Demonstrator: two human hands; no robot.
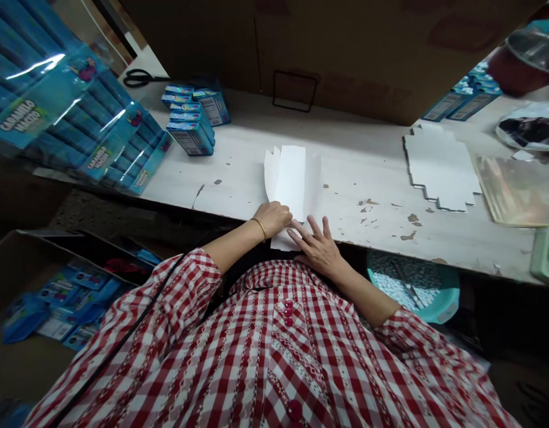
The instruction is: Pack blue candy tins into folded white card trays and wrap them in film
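Observation:
A white cardboard box blank (292, 178), its long sides partly folded up, lies at the table's front edge with its near end reaching past the edge. My left hand (273, 219), with a bracelet at the wrist, is closed on its near left part, fingers curled. My right hand (321, 249) rests at the near right end of the blank, fingers spread and touching it. Further right lies a stack of flat white box blanks (441, 163).
Blue printed boxes (191, 128) and black scissors (143, 78) are at back left. Wrapped blue packs (78, 113) pile up at far left. A large carton (345, 53) stands behind. Below the table are a teal basin (450, 297) and a carton holding blue packets (78, 291).

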